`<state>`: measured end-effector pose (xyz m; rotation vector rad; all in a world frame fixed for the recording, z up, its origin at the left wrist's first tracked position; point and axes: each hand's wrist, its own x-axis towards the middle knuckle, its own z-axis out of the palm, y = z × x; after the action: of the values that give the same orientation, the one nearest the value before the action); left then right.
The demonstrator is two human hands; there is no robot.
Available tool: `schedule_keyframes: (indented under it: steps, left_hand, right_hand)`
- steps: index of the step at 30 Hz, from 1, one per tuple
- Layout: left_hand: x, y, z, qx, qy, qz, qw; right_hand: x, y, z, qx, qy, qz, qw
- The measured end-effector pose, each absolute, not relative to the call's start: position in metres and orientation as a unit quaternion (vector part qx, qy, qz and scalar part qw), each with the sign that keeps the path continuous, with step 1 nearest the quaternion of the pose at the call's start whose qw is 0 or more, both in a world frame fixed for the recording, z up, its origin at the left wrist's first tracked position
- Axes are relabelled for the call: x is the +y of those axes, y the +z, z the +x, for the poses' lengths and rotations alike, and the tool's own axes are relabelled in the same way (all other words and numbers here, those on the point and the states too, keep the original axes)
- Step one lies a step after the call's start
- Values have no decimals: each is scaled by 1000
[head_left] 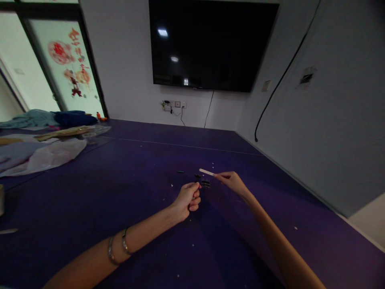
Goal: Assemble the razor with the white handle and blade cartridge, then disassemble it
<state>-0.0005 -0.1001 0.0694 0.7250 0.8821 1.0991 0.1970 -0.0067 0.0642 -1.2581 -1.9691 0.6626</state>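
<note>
My right hand pinches one end of a pale flat stick with a rounded tip, which points left over the table. My left hand is closed, thumb pressed against curled fingers. Whatever it grips, if anything, is hidden. Just past its thumb is a small dark piece; whether the fingers touch it I cannot tell. Between the two hands sits a small black object with metallic glints, too small to name. A short dark green strip lies farther left.
White scraps dot the purple tabletop. Clear plastic bags and folded cloth are heaped at the far left. A large black television hangs on the wall behind, and a black cable runs down the right wall.
</note>
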Motion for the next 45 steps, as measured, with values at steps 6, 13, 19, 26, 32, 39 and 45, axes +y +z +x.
schedule_keyframes:
  steps: [6,13,19,26,32,39,45]
  left_hand:
    - [-97,83,-11,363,507,372,688]
    - [-94,106,-24,329,522,409,672]
    - [-92,109,-27,316,526,427,664]
    - [-84,90,-23,300,538,463,637]
    - [-76,76,-22,299,542,484,619]
    - [-74,70,-21,302,536,488,619]
    - [-73,65,-21,309,530,493,617]
  right_hand:
    - [-4,61,202,-763,365,-438,305]
    - [-8,56,179,-731,327,-476,363]
    - [-26,51,153,-782,116,-541,288]
    - [-40,35,121,-791,64,-587,161]
    - [-40,29,109,-775,47,-620,111]
    - [-41,25,106,-767,51,-632,99]
    - [-39,28,110,-771,46,-627,104]
